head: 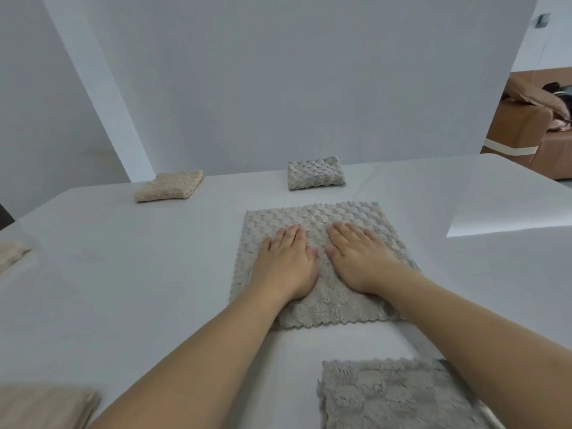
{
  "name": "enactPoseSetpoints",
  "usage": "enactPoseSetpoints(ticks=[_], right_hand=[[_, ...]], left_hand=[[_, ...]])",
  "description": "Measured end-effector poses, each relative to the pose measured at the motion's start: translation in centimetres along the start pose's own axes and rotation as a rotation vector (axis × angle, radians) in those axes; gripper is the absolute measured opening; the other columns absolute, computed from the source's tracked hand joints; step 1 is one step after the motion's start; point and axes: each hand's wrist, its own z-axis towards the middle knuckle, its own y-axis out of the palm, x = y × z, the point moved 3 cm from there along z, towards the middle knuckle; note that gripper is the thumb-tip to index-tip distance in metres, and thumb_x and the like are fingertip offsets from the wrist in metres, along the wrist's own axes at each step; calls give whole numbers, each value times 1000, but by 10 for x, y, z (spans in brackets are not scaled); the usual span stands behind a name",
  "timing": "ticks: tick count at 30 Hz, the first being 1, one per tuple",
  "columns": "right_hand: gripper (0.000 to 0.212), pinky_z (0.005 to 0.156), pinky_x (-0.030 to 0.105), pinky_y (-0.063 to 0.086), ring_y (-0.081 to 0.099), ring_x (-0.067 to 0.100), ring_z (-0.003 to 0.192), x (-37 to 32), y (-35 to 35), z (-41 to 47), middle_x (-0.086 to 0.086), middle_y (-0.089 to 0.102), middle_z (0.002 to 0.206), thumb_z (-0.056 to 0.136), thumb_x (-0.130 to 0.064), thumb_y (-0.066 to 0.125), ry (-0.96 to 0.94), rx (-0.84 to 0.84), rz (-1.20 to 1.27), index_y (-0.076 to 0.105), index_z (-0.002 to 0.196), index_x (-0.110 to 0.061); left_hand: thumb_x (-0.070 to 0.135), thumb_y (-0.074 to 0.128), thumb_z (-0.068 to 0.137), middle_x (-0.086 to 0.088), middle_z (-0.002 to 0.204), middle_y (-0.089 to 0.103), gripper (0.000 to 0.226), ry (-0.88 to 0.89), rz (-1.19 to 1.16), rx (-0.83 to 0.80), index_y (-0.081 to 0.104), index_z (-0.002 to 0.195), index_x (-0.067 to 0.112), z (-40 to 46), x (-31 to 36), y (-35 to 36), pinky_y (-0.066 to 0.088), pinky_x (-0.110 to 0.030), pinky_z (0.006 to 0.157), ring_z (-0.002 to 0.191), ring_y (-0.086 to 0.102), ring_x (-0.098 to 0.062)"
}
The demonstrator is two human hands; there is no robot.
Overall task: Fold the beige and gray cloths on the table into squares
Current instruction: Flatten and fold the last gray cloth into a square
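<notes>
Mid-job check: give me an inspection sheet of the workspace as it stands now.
Surface: white table.
Job's things: gray textured cloth flat under both hands; folded gray cloth and folded beige cloth at far edge; unfolded gray cloth near; beige cloth near left; another beige piece at left edge.
Clutter: nothing seen.
Grippers: left hand and right hand press flat.
Cables: nothing seen.
Surroundings: white wall; brown sofa.

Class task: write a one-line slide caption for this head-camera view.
Both hands, left and right, press flat on a gray cloth on the white table.
</notes>
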Motion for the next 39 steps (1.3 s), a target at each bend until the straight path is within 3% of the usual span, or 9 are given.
enactPoseSetpoints(ticks=[6, 11, 14, 18, 26, 32, 34, 36, 39], right_hand=[[58, 120, 33, -6, -8, 11, 148, 36, -9, -18, -6, -9, 162, 102, -44, 8, 53, -34, -34, -2, 155, -24], [58, 121, 37, -5, -8, 14, 149, 61, -13, -30, -6, -10, 162, 102, -45, 5, 156, -60, -40, -4, 155, -23], [60, 120, 43, -7, -10, 19, 149, 44, -23, -26, 2, -10, 162, 102, -41, 7, 179, -75, -114, -5, 155, -15], [59, 121, 39, -5, -9, 18, 149, -2, -20, -39, 2, -8, 162, 103, -40, 9, 8, 15, -35, -2, 155, -14], [59, 121, 35, -6, -15, 11, 147, 27, -5, -69, -5, -15, 161, 101, -46, 1, 0, -43, -60, -11, 154, -23], [60, 121, 38, -2, -6, 16, 149, 59, -22, -62, 0, -8, 162, 102, -44, 7, 84, -136, -124, -4, 155, -16], [59, 121, 39, 1, 1, 17, 149, 50, -36, -44, 4, 1, 163, 104, -41, 11, 64, -55, -113, 5, 155, -12], [58, 121, 39, 2, 4, 17, 149, 35, -52, -19, 5, 5, 163, 104, -38, 14, 19, 43, -91, 8, 154, -10], [58, 122, 38, 2, 2, 18, 149, 15, -61, 25, 6, 2, 163, 104, -37, 16, -50, 79, -85, 7, 155, -10]], left_hand=[[43, 12, 103, 4, 164, -3, 60, -59, -6, -35, 2, 157, 20, -16, -47, -8, -3, -37, 121, 150, -4, -14], [44, 9, 103, 5, 164, -5, 60, -141, 34, -80, 0, 157, 19, -25, -73, -14, -5, -41, 121, 150, -5, -16], [41, 11, 102, -2, 164, -2, 61, -135, 137, -69, 4, 156, 14, -22, -56, -29, -9, -45, 120, 151, -5, -20], [39, 13, 103, -3, 164, 1, 59, 17, -5, 44, 5, 156, 13, -40, 3, -30, -4, -45, 122, 150, -4, -19], [46, 9, 103, 7, 164, -8, 60, -16, 25, -58, -2, 157, 22, -69, -31, -10, -6, -38, 121, 149, -10, -10], [43, 12, 104, 3, 164, -6, 60, -72, 109, -163, 0, 156, 16, -67, -63, -28, -8, -41, 121, 150, -7, -16], [36, 16, 104, -3, 163, 10, 56, -63, 76, -67, 14, 154, 10, -44, -58, -42, 0, -43, 121, 150, 4, -20], [25, 22, 102, -10, 153, 33, 47, -22, -14, 95, 34, 143, 5, -13, -44, -60, 18, -43, 118, 141, 27, -25], [11, 30, 101, -10, 156, 29, 48, 71, -218, 181, 28, 149, 7, 30, -12, -76, 21, -36, 119, 144, 26, -23]])
